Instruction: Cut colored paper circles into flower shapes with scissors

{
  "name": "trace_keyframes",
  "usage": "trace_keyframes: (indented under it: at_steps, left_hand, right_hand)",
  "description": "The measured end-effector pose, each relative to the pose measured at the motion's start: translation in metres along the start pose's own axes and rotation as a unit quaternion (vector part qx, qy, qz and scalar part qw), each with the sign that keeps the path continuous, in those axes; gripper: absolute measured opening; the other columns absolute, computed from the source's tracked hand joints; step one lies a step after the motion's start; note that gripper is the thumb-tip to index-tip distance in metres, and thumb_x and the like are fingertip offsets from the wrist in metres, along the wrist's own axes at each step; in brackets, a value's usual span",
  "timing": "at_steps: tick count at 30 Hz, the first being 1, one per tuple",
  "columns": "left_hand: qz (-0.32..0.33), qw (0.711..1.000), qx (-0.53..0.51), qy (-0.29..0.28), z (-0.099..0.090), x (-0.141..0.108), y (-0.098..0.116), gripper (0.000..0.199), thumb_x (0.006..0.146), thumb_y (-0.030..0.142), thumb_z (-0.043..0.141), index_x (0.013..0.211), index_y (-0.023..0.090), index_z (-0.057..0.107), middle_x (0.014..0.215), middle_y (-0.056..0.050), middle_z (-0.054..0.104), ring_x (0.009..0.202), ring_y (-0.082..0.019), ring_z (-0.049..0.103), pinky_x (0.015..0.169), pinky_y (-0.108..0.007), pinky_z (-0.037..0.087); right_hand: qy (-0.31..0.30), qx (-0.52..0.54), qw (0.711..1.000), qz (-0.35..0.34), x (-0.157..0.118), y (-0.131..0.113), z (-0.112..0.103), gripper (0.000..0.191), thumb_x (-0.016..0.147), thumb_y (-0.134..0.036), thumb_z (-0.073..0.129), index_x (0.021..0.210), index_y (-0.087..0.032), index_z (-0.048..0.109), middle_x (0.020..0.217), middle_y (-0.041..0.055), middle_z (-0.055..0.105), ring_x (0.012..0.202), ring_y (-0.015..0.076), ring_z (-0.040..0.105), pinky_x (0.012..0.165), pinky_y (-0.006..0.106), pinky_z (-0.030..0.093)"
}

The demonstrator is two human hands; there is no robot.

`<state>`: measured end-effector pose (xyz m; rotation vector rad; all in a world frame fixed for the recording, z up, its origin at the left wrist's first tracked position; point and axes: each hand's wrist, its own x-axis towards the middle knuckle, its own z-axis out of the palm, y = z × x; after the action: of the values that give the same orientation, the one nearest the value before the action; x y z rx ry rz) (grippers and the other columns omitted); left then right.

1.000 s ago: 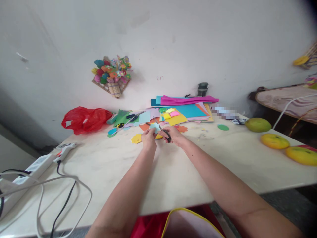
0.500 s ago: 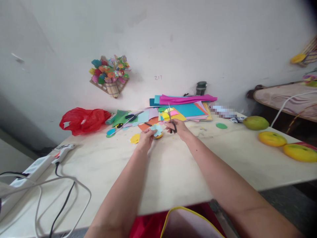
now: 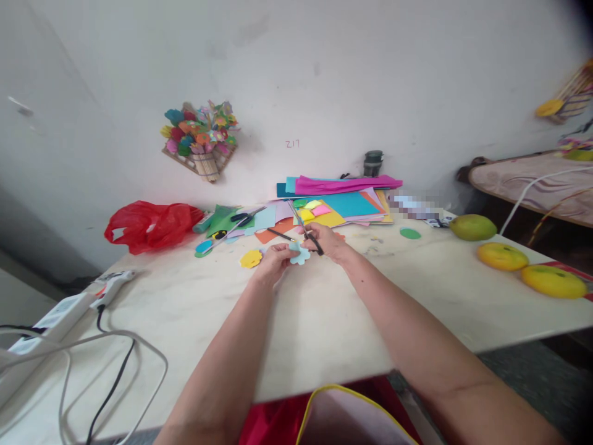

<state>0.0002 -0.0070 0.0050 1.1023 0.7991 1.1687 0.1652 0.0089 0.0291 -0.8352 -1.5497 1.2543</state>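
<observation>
A light-blue paper flower (image 3: 300,254) with scalloped edges is pinched in my left hand (image 3: 277,258). My right hand (image 3: 327,241) is closed round a pair of scissors (image 3: 315,245) with dark handles, their blades pointing up and away to the left. The fingers of my right hand are close to the flower's edge. Left of my left hand a yellow paper flower (image 3: 251,258) lies on the table. A dark pencil (image 3: 280,233) rests just beyond my hands, across orange paper (image 3: 271,232).
Coloured sheets (image 3: 354,207) and small bright packets (image 3: 314,210) lie along the wall. A red plastic bag (image 3: 152,225) and a second pair of scissors (image 3: 245,217) are at the left. Several mangoes (image 3: 503,256) sit at the right. A power strip (image 3: 50,334) with cables occupies the left edge.
The blue flower has shifted slightly right and down, away from above the table spot it covered. The scissors have tilted left, and my right hand has come nearer the flower.
</observation>
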Motion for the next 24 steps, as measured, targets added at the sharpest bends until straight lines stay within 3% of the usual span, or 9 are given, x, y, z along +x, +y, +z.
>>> trace_keyframes:
  at_steps: [11,16,20,24]
  left_hand:
    - [0.015,0.996,-0.056,0.065,0.0,0.002,0.001,0.021,0.052,0.015,0.072,0.072,0.011,0.067,0.069,-0.007,0.066,0.061,-0.015,0.06,0.059,-0.029,0.051]
    - [0.026,0.992,-0.097,0.078,0.001,0.002,0.001,0.02,0.051,0.013,0.071,0.071,0.012,0.064,0.071,-0.005,0.065,0.062,-0.015,0.061,0.062,-0.03,0.053]
    - [0.055,0.988,-0.106,0.099,-0.002,0.003,0.001,0.018,0.05,0.013,0.072,0.067,0.013,0.064,0.069,-0.004,0.064,0.061,-0.014,0.06,0.061,-0.029,0.053]
    - [0.087,0.981,-0.109,0.136,-0.007,0.006,0.002,0.017,0.049,0.014,0.074,0.063,0.013,0.064,0.066,-0.003,0.064,0.063,-0.013,0.061,0.063,-0.027,0.052]
  right_hand:
    - [0.096,0.05,0.994,0.006,0.001,0.005,0.017,0.033,0.052,-0.021,0.066,0.082,-0.018,0.055,0.056,-0.0071,0.05,0.05,0.0084,0.048,0.049,0.021,0.039]
    - [0.127,0.083,0.988,0.005,0.0,0.003,0.029,0.033,0.049,-0.023,0.069,0.078,-0.018,0.054,0.057,-0.0067,0.05,0.049,0.0078,0.047,0.047,0.021,0.038]
    - [0.12,0.093,0.988,0.01,-0.001,0.0,0.026,0.038,0.048,-0.027,0.075,0.078,-0.018,0.053,0.056,-0.0068,0.053,0.047,0.0082,0.05,0.048,0.021,0.04]
    - [0.055,0.042,0.997,0.037,0.0,0.001,0.009,0.04,0.054,-0.032,0.077,0.083,-0.017,0.053,0.053,-0.0052,0.055,0.046,0.0095,0.053,0.042,0.019,0.036]
